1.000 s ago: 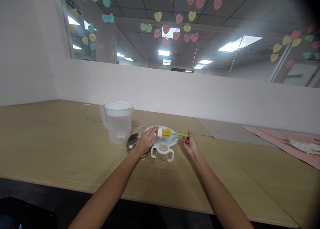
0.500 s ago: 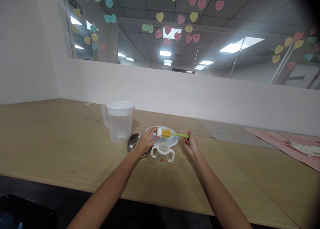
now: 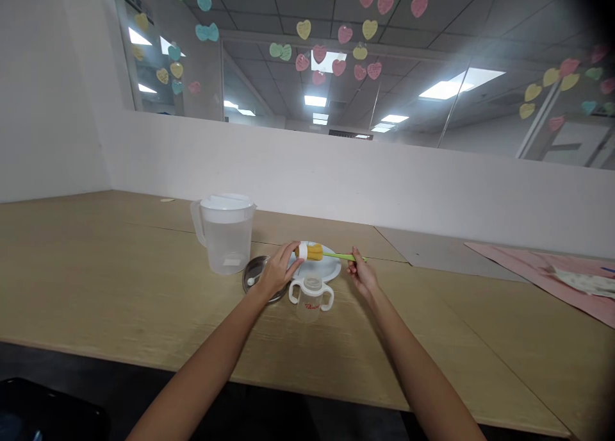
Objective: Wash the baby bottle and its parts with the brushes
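Closed around a white bottle cap [image 3: 302,251] is my left hand [image 3: 277,269]. My right hand [image 3: 362,274] grips the green handle of a bottle brush [image 3: 315,252]; its yellow sponge head meets the cap's open side, and I cannot tell how far inside it sits. Just below stands a clear baby bottle [image 3: 309,306], upright and uncapped, with two white handles. Behind the brush lies a white plate [image 3: 331,271]. Partly hidden by my left hand is a round metal dish [image 3: 250,286] with a small white piece [image 3: 252,281] in it.
A lidded clear pitcher [image 3: 227,239] of liquid stands left of the dish. At the far right, a pink sheet [image 3: 519,261] carries a pale patterned cloth [image 3: 581,282]. The wooden table [image 3: 144,300] ends at a white wall [image 3: 307,178] below a window.
My right hand has shifted along the brush handle toward the sponge, so the handle's end now shows beyond the fingers. The cap has turned slightly in my left hand. The view has moved a little.
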Motion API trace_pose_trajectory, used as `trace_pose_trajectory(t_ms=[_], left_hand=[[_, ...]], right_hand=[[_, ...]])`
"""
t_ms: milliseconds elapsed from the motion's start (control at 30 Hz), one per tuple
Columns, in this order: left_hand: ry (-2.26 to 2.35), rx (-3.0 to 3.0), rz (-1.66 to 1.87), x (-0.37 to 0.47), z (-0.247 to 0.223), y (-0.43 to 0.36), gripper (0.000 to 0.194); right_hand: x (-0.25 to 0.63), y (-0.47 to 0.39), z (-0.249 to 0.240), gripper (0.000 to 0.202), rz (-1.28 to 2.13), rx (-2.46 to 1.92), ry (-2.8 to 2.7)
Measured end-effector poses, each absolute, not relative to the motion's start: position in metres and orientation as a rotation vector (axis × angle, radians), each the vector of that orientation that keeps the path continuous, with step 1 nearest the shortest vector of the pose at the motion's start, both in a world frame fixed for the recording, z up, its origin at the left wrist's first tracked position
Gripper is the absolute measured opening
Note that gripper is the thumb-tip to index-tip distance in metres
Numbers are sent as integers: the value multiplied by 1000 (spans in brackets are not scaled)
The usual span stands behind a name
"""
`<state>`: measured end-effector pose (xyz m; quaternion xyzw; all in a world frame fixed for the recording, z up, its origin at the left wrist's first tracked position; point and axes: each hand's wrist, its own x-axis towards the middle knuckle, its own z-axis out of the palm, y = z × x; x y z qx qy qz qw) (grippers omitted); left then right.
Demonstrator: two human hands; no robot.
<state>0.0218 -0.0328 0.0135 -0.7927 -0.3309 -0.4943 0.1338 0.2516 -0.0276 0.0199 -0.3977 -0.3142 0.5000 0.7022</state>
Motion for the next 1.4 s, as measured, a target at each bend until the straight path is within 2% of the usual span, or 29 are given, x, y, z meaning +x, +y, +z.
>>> trace_pose_trajectory(t_ms=[233,1067,1400], left_hand=[[-937,-2313,-1393,22,16,-35,37],[-943,-2353,-1461,24,21,-45,37],[-1104,-2159,-1535,19,21,-41,29]], right_hand=[[250,-28,19,33,1012,-943,-719],[247,-33,23,38,1129,-918,-739],[256,-27,21,29,1007,-979,-581]])
